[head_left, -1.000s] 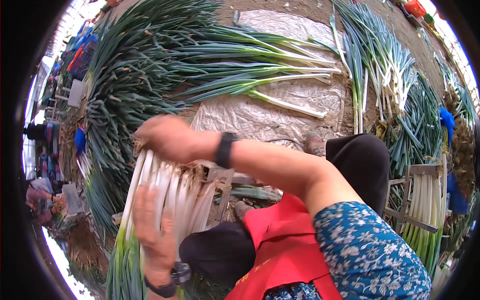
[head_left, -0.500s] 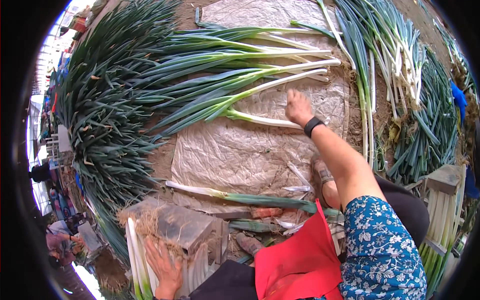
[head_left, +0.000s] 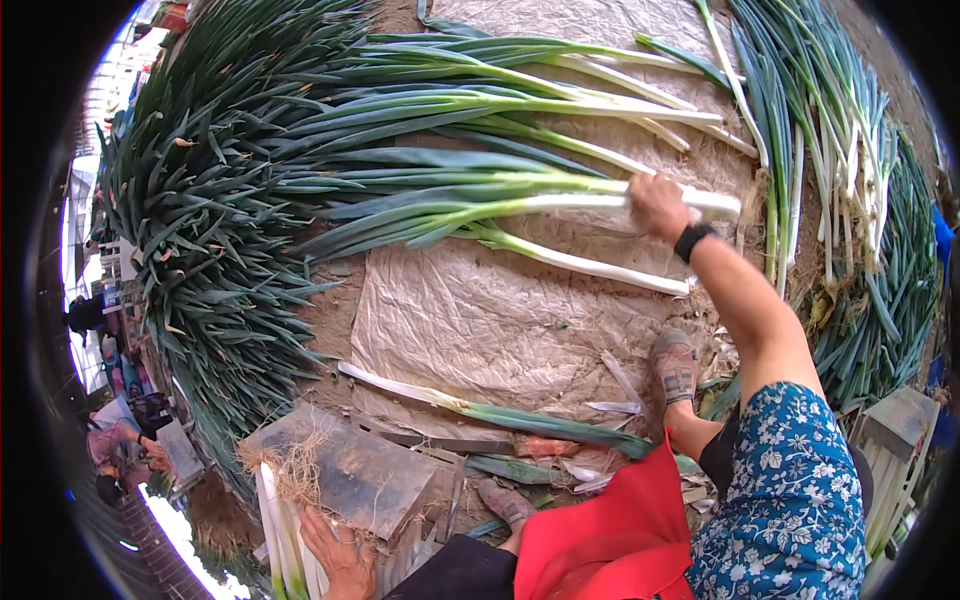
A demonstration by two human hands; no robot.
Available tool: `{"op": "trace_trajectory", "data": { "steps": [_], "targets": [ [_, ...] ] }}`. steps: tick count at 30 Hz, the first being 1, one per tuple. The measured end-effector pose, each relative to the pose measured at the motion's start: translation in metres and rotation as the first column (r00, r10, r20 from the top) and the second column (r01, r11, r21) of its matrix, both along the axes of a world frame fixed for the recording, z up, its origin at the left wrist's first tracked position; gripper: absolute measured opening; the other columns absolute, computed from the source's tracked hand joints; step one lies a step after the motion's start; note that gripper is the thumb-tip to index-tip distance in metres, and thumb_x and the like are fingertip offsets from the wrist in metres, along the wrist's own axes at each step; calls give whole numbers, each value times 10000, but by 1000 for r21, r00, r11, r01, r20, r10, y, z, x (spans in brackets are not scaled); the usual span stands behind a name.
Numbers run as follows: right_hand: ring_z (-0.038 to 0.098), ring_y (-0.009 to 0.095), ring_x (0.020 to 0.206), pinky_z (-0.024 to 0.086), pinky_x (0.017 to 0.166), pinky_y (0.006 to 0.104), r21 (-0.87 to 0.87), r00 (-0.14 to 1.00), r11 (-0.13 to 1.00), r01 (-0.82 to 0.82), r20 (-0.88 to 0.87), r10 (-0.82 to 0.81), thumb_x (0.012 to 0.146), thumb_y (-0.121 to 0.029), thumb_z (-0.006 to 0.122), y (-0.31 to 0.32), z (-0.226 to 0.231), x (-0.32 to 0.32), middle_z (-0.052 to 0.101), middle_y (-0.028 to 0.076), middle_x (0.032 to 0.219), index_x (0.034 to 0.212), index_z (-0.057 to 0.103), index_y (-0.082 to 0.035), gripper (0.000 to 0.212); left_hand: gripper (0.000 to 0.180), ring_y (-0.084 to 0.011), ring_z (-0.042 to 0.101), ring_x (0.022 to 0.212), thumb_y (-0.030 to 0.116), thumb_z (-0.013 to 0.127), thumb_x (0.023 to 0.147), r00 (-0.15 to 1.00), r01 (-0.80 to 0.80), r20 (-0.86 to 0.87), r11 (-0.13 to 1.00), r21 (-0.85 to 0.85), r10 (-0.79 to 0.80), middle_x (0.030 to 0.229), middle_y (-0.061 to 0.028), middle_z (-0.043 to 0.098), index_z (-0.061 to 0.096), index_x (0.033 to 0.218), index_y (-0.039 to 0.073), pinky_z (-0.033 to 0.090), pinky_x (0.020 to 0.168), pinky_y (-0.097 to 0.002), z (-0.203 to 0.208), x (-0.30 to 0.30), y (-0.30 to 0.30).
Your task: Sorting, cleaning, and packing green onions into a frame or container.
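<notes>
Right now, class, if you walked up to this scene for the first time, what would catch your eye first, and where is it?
First, the fan of long leeks laid on the crumpled paper sheet at the top centre, white stalks pointing right. The right hand grips one white stalk there. At the lower left, the left hand rests on a bundle of trimmed leeks with stringy roots.

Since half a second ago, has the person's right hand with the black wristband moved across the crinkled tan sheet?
Yes. The right hand has reached farther out from the body, from the lone leek lying nearest on the crinkled tan sheet to the thick white leek stalk beyond it.
</notes>
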State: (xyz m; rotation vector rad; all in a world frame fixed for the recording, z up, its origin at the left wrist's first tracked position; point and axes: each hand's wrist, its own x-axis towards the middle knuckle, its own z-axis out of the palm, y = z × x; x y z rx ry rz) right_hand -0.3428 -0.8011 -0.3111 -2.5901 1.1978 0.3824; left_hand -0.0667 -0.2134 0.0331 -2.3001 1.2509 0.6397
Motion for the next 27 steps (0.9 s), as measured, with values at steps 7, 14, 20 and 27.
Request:
{"op": "trace_trajectory", "data": {
  "steps": [7, 14, 20, 27],
  "targets": [
    [579, 332, 992, 502, 742, 458, -69, 999, 997, -30, 33, 33, 780, -96, 605, 153, 0, 4, 586, 184, 1038, 1066, 547, 8, 310, 605, -609, 51, 1380, 306, 551, 882, 993, 104, -41, 987, -122, -110, 1485, -439, 57, 387, 1341, -54, 58, 1073, -695, -5, 5, -9],
    [664, 370, 751, 526, 703, 475, 309, 993, 950, -55, 119, 19, 687, -187, 671, 155, 32, -1, 664, 221, 861, 956, 605, 22, 348, 511, -555, 63, 1412, 277, 569, 857, 998, 59, 12, 997, -58, -58, 1520, -385, 75, 484, 1239, -51, 86, 1121, -628, -2, -3, -27],
    [648, 241, 837, 512, 713, 387, 869, 956, 476, -134, 240, -168, 657, -230, 770, 219, 172, 5, 653, 150, 853, 976, 624, 13, 427, 614, -515, 74, 1432, 326, 584, 864, 1000, 25, 10, 989, -148, -24, 1547, -334, 96, 453, 1368, 0, 117, 1123, -620, -10, -1, -20],
    [637, 262, 722, 501, 613, 369, 739, 744, 346, -578, 651, -147, 782, -245, 687, 304, 293, -61, 634, 137, 799, 924, 610, -6, 289, 509, -449, 372, 1299, 244, 633, 799, 996, -83, -42, 806, -586, 72, 1330, -284, 451, 537, 1225, -18, 278, 1063, -577, 14, -59, -55]
  ]
}}
